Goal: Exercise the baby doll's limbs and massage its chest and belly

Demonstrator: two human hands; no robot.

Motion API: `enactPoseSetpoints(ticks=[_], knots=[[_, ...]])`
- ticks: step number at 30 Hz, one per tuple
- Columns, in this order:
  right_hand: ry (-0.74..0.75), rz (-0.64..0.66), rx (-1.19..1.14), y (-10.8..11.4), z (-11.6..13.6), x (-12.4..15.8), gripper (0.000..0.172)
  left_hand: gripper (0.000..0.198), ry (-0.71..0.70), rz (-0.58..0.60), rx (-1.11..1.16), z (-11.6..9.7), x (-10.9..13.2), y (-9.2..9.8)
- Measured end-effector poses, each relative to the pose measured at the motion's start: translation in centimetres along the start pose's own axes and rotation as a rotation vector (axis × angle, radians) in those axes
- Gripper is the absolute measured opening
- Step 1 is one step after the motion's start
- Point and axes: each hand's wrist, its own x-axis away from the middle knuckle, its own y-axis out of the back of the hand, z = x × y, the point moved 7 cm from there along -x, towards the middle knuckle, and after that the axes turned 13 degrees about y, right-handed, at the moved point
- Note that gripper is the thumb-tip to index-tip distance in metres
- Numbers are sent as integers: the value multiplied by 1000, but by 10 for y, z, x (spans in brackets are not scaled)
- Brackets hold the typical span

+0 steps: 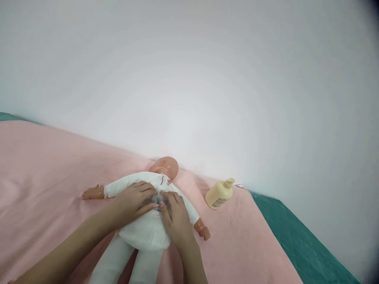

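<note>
A baby doll (145,232) with a white cloth body lies on a pink cloth (237,244), its bare plastic head away from me and its arms spread. Both of my hands rest on its torso. My left hand (134,201) comes from the left, fingers bent and closed around the edge of a small greyish, see-through piece (158,198). From the right, my right hand (177,213) pinches at the same piece, thumb and fingertips close to those of the left. What exactly the piece is cannot be made out.
To the right of the doll stands a pale yellow pump bottle (219,194), near the wall (189,79). A green surface (299,236) shows beyond the pink cloth's right edge and at the far left.
</note>
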Motion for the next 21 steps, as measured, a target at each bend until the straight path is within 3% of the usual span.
enactPoseSetpoints(ticks=[12,21], knots=[[-49,78,12,-8,-3,-1,34,29,63,21,0,3,-2,-8],[-53,113,17,-10,-2,-1,37,31,56,-54,-2,7,0,-15]])
